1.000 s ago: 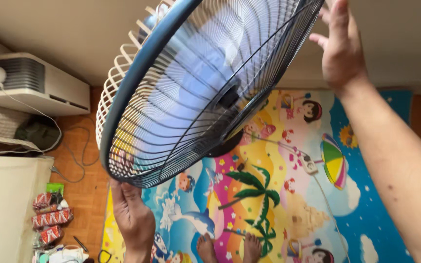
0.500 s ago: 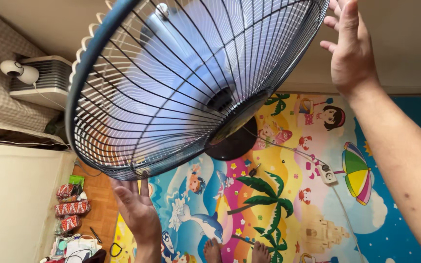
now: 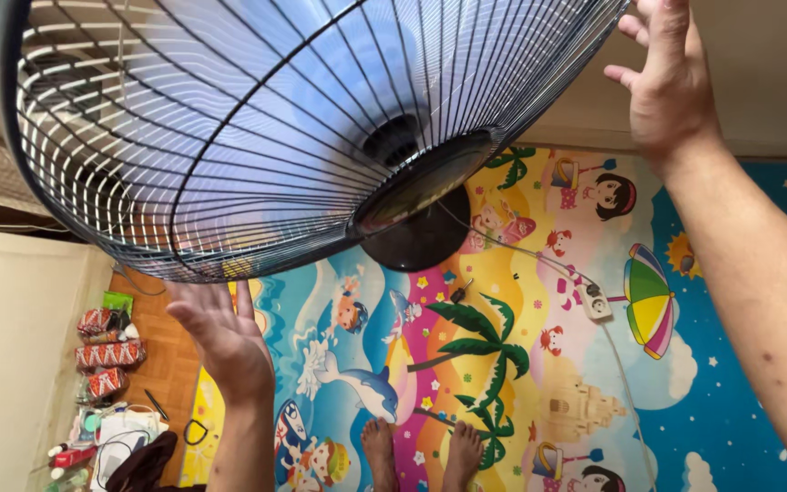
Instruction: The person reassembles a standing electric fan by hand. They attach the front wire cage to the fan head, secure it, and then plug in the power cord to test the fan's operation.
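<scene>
Fan cage: dark wire guard, held tilted overhead above the play mat.
Left hand: fingers spread, released grip beneath the lower rim.
Right hand: fingers curled at the upper rim; grasp unclear.
Risk: loosely supported cage may tip and drop.
Surroundings: bare feet, power strip and fan base directly below.

— Position of fan guard?
— Overhead, upper left of view, tilted. Left hand beneath lower rim, right hand at upper right rim.
— Below guard?
— Fan base standing on play mat, just under guard hub. Power strip right of base, on mat. Bare feet at near edge.
— Left side?
— Packets on wooden floor, left of mat, beside cabinet.
</scene>
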